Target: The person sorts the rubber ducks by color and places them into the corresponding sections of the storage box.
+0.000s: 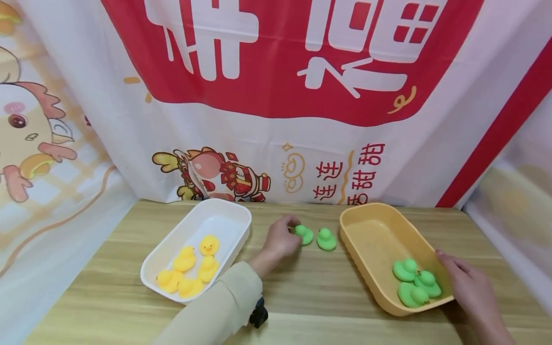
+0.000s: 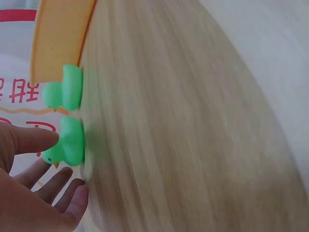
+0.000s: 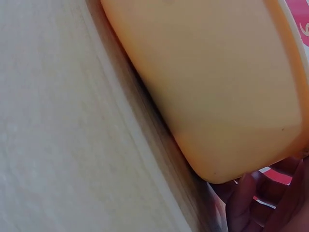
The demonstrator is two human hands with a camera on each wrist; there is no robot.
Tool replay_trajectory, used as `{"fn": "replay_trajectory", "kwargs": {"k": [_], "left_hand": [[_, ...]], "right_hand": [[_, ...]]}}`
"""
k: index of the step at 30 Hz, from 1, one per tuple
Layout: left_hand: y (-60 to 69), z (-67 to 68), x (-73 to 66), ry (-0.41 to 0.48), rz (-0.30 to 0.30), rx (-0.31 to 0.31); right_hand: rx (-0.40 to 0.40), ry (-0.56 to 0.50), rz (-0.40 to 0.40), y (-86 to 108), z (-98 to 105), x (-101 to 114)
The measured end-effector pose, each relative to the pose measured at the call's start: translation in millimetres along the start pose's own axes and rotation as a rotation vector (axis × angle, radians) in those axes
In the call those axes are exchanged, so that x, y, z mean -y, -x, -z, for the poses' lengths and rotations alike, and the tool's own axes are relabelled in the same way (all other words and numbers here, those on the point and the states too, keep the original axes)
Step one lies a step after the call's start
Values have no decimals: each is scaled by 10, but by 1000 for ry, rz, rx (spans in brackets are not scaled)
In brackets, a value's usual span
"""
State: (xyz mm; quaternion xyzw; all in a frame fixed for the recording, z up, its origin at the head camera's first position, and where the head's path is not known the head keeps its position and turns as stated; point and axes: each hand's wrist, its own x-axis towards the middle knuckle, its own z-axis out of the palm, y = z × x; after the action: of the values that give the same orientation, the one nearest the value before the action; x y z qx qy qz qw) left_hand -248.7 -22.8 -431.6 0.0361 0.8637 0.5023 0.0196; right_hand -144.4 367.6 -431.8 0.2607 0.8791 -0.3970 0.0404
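Note:
My left hand is at a green rubber duck on the table. In the left wrist view, the thumb lies by the duck's head and the other fingers are spread loosely beside it, not closed round it. A second green duck sits just to the right. My right hand grips the right side of an orange plastic bin, its fingers curled at the bin's wall in the right wrist view. Three green ducks lie in the bin's near end.
A white plastic bin on the left holds several yellow rubber ducks. Both bins stand on a wood-grain table. Behind the table hangs a red and white printed cloth, with more cloth on both sides.

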Motion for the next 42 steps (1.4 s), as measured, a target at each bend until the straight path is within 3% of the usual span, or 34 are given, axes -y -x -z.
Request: {"fn": "replay_trajectory", "kwargs": {"k": [5, 7, 14, 18, 21, 28, 33, 38, 42], "left_hand": [[-202, -49, 236, -51, -11, -45], [-212, -43, 229, -50, 1, -40], [6, 105, -105, 8, 50, 4], [-5, 145, -173, 39, 41, 5], [5, 155, -290, 57, -3, 7], [135, 92, -670, 93, -48, 74], [231, 53, -931, 117, -77, 116], [308, 0, -1097, 142, -108, 138], [379, -82, -1179, 170, -152, 200]], "right_hand": [[17, 16, 46, -64, 36, 52], [15, 2, 42, -74, 40, 51], [4, -18, 38, -89, 52, 17], [6, -27, 31, -97, 68, 15], [4, -28, 22, -86, 62, -9], [10, -62, -22, -23, -45, -83], [6, -84, -6, -16, -41, -76], [-5, -67, 8, -13, -16, -52], [-16, -58, 4, -5, -3, -32]]}}
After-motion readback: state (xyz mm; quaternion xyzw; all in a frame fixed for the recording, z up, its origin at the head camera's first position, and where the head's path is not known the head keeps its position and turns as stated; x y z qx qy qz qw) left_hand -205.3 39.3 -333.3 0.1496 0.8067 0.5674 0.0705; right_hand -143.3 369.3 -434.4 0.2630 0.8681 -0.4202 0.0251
